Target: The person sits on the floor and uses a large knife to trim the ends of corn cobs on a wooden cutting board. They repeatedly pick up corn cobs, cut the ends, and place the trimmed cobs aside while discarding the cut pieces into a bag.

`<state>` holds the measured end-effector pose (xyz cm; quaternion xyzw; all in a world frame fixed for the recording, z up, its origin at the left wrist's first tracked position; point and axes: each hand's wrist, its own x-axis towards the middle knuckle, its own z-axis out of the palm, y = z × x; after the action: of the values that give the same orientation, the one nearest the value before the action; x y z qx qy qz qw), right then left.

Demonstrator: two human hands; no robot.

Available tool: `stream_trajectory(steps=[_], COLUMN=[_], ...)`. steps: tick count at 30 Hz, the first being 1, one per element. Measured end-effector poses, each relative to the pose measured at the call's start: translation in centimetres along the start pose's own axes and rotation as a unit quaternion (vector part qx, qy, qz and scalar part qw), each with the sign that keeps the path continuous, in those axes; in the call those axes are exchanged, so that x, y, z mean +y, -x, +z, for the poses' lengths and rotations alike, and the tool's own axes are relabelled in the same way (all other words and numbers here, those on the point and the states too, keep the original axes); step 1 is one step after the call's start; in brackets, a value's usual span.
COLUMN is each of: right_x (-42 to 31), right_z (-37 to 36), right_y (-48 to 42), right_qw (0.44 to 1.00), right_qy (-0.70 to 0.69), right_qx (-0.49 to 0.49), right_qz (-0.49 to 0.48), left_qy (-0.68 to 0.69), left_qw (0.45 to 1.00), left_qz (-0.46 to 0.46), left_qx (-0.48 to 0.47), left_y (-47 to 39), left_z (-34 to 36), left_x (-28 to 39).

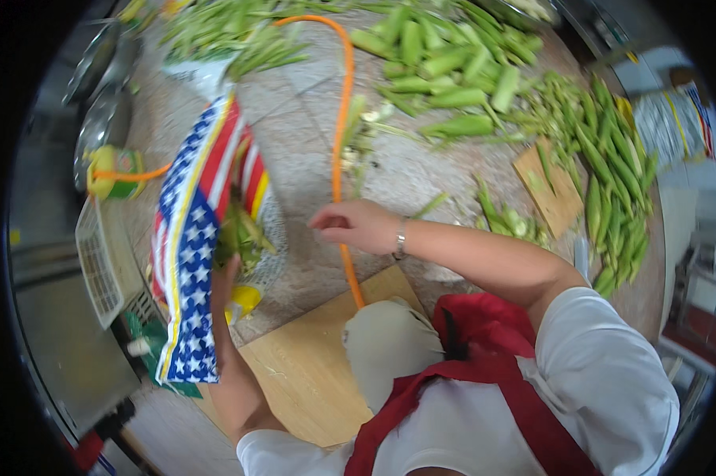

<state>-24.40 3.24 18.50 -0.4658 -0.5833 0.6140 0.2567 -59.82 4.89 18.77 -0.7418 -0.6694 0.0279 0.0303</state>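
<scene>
A plastic sack (194, 238) printed with stars and stripes stands on the floor at the left, its mouth spread and green vegetable scraps (239, 235) inside. My left hand (230, 268) reaches into that opening; its fingers are mostly hidden by the sack and scraps, so its grip cannot be told. My right hand (358, 225) hovers in the middle over an orange hose (339, 143), fingers loosely curled, with nothing visible in it. Right of it lie trimmed green pieces (501, 217) and a small wooden board (548, 184) with a green pod on it.
Large green stalks or pods (447, 59) heap at the top, with slender green pods (614, 178) at the right. Cut greens (215, 30) lie at the top left. A white plastic basket (99, 262), a yellow bottle (115, 172) and metal bowls (103, 122) line the left side. A wooden board (310, 369) lies below.
</scene>
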Motion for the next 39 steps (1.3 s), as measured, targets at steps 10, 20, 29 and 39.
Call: stream_trajectory(steps=[10,20,29,39], right_x=[12.3,3.5,-11.8,-4.8], right_z=[-1.5,7.6,5.0,10.6], right_y=[5.3,-7.4,-4.8,-10.9], right_qw=[0.978,0.919,0.994,0.954], right_qy=[-0.002,-0.321,-0.032,-0.055], right_qx=[0.033,-0.004,0.092,0.005], right_qz=[0.205,0.227,-0.058,-0.296], left_qy=[-0.122,0.388,0.715,0.595], left_qw=[0.975,0.851,0.655,0.782], left_qz=[0.138,-0.245,-0.232,-0.155], left_qx=[-0.123,-0.257,-0.08,-0.102], left_y=[-0.6,9.6,7.1,7.9], left_z=[-4.9,-3.0,-9.1,-5.4], left_x=[8.6,-0.1,7.3,3.5])
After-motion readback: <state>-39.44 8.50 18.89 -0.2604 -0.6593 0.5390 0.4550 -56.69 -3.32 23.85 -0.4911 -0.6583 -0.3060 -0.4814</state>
